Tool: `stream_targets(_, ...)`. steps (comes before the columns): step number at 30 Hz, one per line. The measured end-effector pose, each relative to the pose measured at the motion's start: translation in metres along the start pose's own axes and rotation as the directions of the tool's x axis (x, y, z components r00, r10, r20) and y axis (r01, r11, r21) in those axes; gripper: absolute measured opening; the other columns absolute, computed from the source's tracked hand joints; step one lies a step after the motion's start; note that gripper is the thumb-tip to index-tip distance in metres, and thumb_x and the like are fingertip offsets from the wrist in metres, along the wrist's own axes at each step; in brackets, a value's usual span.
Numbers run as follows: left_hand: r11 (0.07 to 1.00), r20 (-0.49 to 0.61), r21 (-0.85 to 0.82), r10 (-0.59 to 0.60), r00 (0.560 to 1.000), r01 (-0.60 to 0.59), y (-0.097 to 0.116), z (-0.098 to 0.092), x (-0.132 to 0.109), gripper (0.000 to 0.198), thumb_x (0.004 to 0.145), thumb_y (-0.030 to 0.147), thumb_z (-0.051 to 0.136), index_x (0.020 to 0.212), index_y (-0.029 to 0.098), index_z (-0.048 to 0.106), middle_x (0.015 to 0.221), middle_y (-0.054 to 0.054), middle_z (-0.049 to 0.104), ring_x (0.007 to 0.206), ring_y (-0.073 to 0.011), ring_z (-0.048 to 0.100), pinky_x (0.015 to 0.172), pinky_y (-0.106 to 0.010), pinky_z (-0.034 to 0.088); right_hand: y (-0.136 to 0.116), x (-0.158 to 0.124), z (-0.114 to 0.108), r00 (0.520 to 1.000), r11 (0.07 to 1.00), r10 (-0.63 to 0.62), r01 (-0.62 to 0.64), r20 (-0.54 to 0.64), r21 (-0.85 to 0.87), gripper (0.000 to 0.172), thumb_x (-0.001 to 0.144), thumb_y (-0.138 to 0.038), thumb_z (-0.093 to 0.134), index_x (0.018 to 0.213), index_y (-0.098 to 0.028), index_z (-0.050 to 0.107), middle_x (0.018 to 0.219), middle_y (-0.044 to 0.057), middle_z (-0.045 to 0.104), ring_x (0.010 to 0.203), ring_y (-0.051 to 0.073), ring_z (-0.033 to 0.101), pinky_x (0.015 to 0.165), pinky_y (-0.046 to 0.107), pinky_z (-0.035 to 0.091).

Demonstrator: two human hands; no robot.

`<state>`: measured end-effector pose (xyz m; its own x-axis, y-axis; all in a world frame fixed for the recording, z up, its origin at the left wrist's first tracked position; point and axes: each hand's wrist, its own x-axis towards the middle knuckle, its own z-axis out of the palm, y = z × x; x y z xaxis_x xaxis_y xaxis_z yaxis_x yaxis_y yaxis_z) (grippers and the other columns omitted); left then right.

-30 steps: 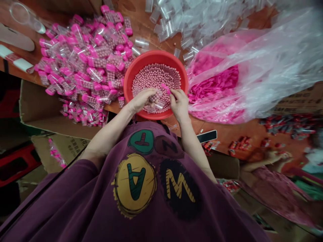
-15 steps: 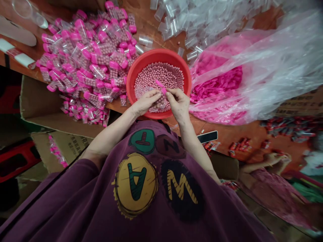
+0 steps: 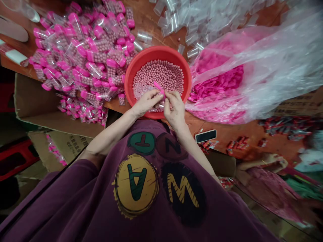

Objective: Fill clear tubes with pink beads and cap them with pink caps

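Note:
Over a red bowl (image 3: 128, 79) of small pink beads (image 3: 163, 72), my two hands meet. My left hand (image 3: 147, 103) is closed, pinching a small clear tube mostly hidden by the fingers. At its top sits a bright pink flip cap (image 3: 162, 93), its lid flap standing up. The fingers of my right hand (image 3: 175, 109) are closed on the cap's right side. Some clear plastic tubes lie on the beads at the bowl's left, partly behind my left hand.
Left of the bowl lies a heap of bead-filled tubes (image 3: 85, 55) with pink caps, some in a cardboard box (image 3: 37, 109). Loose clear tubes (image 3: 191, 27) lie behind. A plastic bag of pink caps (image 3: 219, 84) and a phone (image 3: 205, 135) are rightward, beyond them another person's arm (image 3: 264, 161).
My right hand has shifted slightly left and down, its fingers now closer against the pink cap. The cap sits a little lower. The whole view has shifted slightly.

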<state>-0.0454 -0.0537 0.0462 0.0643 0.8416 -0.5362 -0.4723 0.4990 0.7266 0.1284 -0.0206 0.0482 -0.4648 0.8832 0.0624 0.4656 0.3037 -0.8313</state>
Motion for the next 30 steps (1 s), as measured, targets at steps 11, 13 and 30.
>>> stream_targets(11, 0.972, 0.156, -0.130, -0.173, 0.973, 0.194, 0.005, 0.003, -0.002, 0.035, 0.095, 0.044, 0.087, 0.082, 0.016, 0.069, 0.069, -0.001, 0.067, 0.053, -0.0067, 0.056, 0.047, -0.020, 0.038, 0.021, 0.038, -0.002, 0.985, 0.927, 0.155, -0.172, 0.079, 0.332, 0.066, 0.108, -0.083, 0.045, 0.135, -0.031, 0.077, 0.114, 0.007, 0.081, 0.112, 0.025, 0.076, 0.107, 0.050, 0.066)
stream_targets(13, 0.963, 0.082, -0.197, -0.174, 0.981, 0.187, 0.007, 0.005, -0.001, 0.035, 0.101, 0.043, 0.081, 0.082, 0.017, 0.067, 0.067, 0.001, 0.064, 0.054, -0.0068, 0.057, 0.050, -0.020, 0.043, 0.015, 0.032, -0.010, 0.996, 0.973, 0.065, -0.078, 0.065, 0.219, 0.060, 0.109, -0.079, 0.049, 0.139, -0.033, 0.075, 0.131, 0.008, 0.079, 0.130, 0.030, 0.072, 0.121, 0.058, 0.058)
stream_targets(30, 0.972, -0.177, 0.235, 0.057, 0.983, -0.013, -0.020, 0.013, 0.013, 0.024, 0.088, 0.009, 0.082, 0.110, 0.016, 0.076, 0.095, -0.001, 0.075, 0.092, -0.0137, 0.069, 0.089, -0.025, 0.055, 0.051, 0.002, 0.018, 0.990, 0.979, 0.060, -0.033, 0.129, -0.199, 0.067, 0.089, -0.038, 0.074, 0.152, -0.019, 0.058, 0.142, 0.021, 0.066, 0.141, 0.046, 0.059, 0.125, 0.081, 0.044)
